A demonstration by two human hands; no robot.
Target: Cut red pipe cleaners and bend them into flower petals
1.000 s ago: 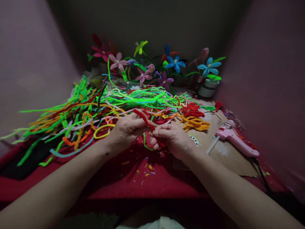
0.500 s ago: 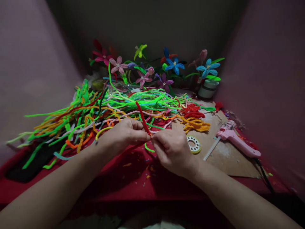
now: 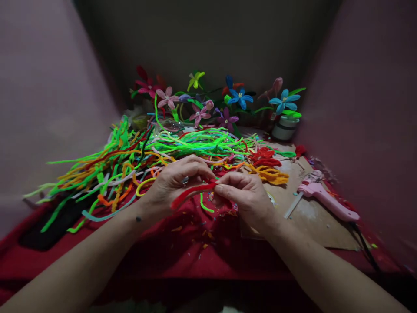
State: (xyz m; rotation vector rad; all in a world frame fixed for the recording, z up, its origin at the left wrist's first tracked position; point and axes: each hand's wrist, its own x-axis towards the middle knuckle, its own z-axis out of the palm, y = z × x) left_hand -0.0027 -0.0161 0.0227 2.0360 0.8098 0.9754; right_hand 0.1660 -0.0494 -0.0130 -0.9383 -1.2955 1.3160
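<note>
Between my two hands is a red pipe cleaner point(image 3: 192, 190), its free end pointing left across my left palm. My left hand point(image 3: 182, 176) is closed, thumb and fingertips meeting near the piece's right end. My right hand point(image 3: 246, 193) pinches the same end from the other side. Exactly how the red piece is bent there is hidden by the fingers. Just beyond my hands lies a heap of green pipe cleaners point(image 3: 202, 141). Bundles of red pipe-cleaner loops point(image 3: 265, 156) and orange pipe-cleaner loops point(image 3: 270, 174) rest beyond my right hand.
A pink glue gun point(image 3: 325, 198) lies on a cardboard sheet point(image 3: 308, 217) at right, its cord trailing off the front. Pipe-cleaner flowers point(image 3: 241, 99) stand along the back, near a small jar point(image 3: 286, 127). A black flat object point(image 3: 55, 224) lies at left on the red cloth point(image 3: 182, 256).
The red pipe cleaner has swung from pointing up and away to lying leftward across my left palm. My right hand has shifted right, and my left hand has turned.
</note>
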